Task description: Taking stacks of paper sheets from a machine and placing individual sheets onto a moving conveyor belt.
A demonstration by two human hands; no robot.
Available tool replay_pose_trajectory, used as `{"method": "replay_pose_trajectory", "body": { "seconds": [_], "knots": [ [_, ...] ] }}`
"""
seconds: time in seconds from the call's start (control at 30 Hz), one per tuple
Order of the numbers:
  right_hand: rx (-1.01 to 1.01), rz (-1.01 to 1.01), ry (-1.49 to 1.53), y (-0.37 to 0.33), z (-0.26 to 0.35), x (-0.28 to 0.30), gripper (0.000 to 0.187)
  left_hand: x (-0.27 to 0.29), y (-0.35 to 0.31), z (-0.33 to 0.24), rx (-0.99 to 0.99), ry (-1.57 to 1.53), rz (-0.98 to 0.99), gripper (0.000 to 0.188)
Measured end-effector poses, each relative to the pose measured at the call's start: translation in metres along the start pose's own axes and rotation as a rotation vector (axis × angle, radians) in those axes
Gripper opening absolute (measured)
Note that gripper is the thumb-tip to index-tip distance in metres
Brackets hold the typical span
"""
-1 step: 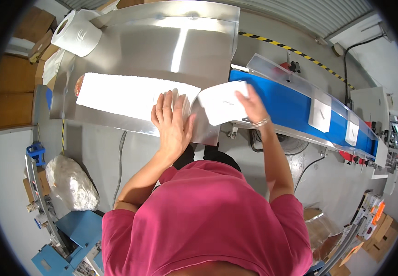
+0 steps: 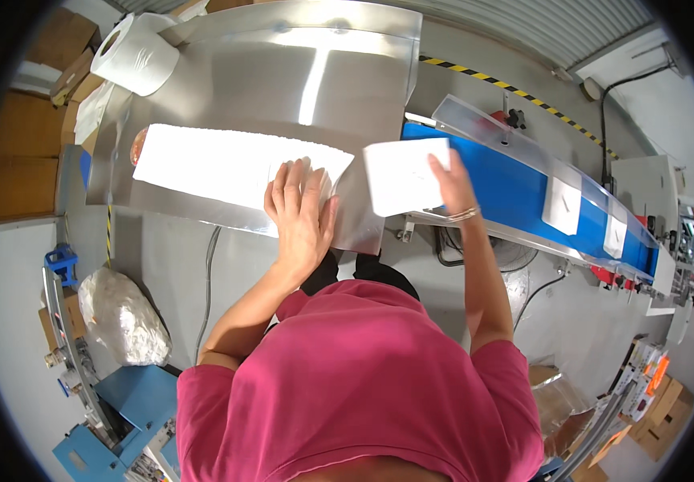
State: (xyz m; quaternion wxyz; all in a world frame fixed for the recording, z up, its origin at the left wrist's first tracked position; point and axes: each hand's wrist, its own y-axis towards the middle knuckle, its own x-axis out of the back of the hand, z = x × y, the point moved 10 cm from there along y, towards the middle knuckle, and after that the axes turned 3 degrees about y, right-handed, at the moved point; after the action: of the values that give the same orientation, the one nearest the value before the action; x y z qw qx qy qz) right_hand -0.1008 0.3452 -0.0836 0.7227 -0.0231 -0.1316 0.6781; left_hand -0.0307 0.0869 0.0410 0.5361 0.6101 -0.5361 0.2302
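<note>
A long row of overlapping white sheets (image 2: 210,165) lies on the metal table (image 2: 242,80). Flat on the row's right end, my left hand (image 2: 297,209) has its fingers stretched out and slightly apart. Off the table's right edge, my right hand (image 2: 453,185) pinches a white square sheet (image 2: 403,173) by its right side. This sheet hangs over the near end of the blue conveyor belt (image 2: 483,173). Farther along the belt lie two similar pieces, a white square (image 2: 562,207) and a smaller-looking white square (image 2: 615,233).
A clear guard (image 2: 483,124) runs along the belt's far side. A white roll (image 2: 134,60) stands at the table's back left, and a round reddish object (image 2: 139,149) sits at the row's left end. A filled plastic bag (image 2: 122,317) is on the floor at left.
My right hand has moved slightly right with the white square sheet, away from the row and farther over the belt. My left hand stays in nearly the same place.
</note>
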Motion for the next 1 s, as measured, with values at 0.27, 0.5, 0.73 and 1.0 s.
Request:
{"method": "replay_pose_trajectory", "body": {
  "seconds": [0.27,0.5,0.73,1.0],
  "knots": [
    [0.362,-0.901,-1.193,-0.044,0.055,0.102,0.046,0.005,0.001,0.001,-0.03,-0.094,-0.079,0.031],
    [0.564,0.415,-0.477,-0.028,0.081,-0.113,0.05,-0.001,0.005,0.001,-0.038,-0.137,-0.015,0.029],
    [-0.032,0.179,0.147,-0.006,-0.002,-0.043,0.035,0.007,-0.003,0.017,0.032,-0.036,-0.042,0.037],
    [0.134,-0.883,-1.295,-0.042,0.041,0.114,0.056,0.006,-0.002,0.018,-0.007,-0.115,-0.078,0.031]
  ]
}}
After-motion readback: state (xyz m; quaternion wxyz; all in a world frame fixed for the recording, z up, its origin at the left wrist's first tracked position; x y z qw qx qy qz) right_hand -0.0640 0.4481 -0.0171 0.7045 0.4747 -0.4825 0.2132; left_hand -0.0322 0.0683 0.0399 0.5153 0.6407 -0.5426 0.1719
